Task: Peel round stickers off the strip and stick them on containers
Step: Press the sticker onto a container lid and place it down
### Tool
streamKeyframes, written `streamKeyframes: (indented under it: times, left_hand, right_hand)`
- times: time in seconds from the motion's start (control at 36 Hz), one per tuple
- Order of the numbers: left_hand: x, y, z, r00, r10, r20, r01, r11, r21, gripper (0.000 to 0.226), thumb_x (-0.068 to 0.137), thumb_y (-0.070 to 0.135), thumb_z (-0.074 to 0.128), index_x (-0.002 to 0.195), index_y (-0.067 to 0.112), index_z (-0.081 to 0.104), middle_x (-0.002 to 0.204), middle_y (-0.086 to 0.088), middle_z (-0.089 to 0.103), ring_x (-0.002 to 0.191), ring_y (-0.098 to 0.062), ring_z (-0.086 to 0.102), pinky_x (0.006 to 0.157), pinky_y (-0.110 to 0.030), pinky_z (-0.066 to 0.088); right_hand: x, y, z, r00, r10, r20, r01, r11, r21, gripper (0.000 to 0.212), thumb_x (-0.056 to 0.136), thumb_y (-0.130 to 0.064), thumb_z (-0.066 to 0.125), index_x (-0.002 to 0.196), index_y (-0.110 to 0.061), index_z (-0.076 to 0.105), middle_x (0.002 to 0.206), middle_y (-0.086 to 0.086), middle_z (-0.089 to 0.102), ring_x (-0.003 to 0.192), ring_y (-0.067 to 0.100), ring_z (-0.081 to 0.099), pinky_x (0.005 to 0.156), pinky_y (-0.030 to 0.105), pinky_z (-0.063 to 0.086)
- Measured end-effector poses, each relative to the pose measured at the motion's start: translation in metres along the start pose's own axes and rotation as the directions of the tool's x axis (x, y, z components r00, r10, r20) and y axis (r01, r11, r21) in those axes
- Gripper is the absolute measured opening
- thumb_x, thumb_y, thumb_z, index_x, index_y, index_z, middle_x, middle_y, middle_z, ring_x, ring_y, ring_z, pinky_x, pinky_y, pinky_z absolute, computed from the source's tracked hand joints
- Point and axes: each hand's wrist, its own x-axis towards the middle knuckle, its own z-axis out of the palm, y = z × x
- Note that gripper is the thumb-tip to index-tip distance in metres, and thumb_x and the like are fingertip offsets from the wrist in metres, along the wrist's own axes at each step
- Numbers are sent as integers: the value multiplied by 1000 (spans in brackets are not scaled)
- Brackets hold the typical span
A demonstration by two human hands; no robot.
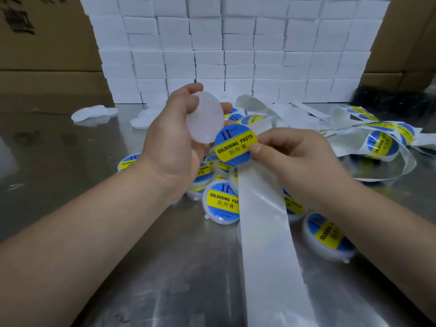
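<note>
My left hand (169, 138) grips a plain white round container (204, 118) above the table, its bare lid tilted toward me. My right hand (292, 159) pinches the edge of a round blue and yellow "SOLDERING PASTE" sticker (234, 145) just right of the container. The empty white backing strip (266, 230) hangs down from under that hand toward the near edge. More strip with stickers on it (379, 142) lies coiled at the right.
Several labelled containers (221, 202) lie heaped on the metal table (118, 232) under my hands, one more (328, 234) at the right. Unlabelled white containers (94, 113) sit at the back left. A wall of white boxes (236, 50) and cardboard cartons (47, 55) stand behind.
</note>
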Motion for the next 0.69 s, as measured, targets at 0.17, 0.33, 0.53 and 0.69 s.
streamKeyframes:
  times: [0.17,0.33,0.53,0.69]
  left_hand:
    - [-2,-5,2,992,-57,112,51,997,54,22,98,17,32,92,14,53,99,-17,65,89,-32,62,76,-43,54]
    - [-5,-8,0,971,-124,203,110,991,79,26,97,17,36,96,19,62,89,-12,70,81,-26,66,74,-41,56]
    - [-5,-9,0,949,-153,275,142,988,60,25,89,27,39,94,14,60,88,-11,70,84,-24,66,78,-39,55]
    - [-7,-15,-1,945,-84,317,58,994,92,28,68,19,53,95,16,60,87,-7,70,77,-19,66,68,-30,56]
  right_hand:
    - [-2,-5,-2,997,-27,69,18,992,127,30,88,-10,59,69,-31,69,71,-14,70,80,-9,59,79,24,49]
    - [-2,-4,-3,999,-37,29,33,992,118,22,83,-24,61,67,-34,71,76,2,70,73,8,59,72,36,52]
    - [0,-3,-2,998,-56,26,54,996,68,43,89,-17,60,57,-45,68,59,-22,64,59,-7,56,59,11,46]
    - [1,-2,-2,999,-41,22,40,998,52,44,88,-18,60,53,-43,66,57,-23,63,57,-8,55,58,11,45]
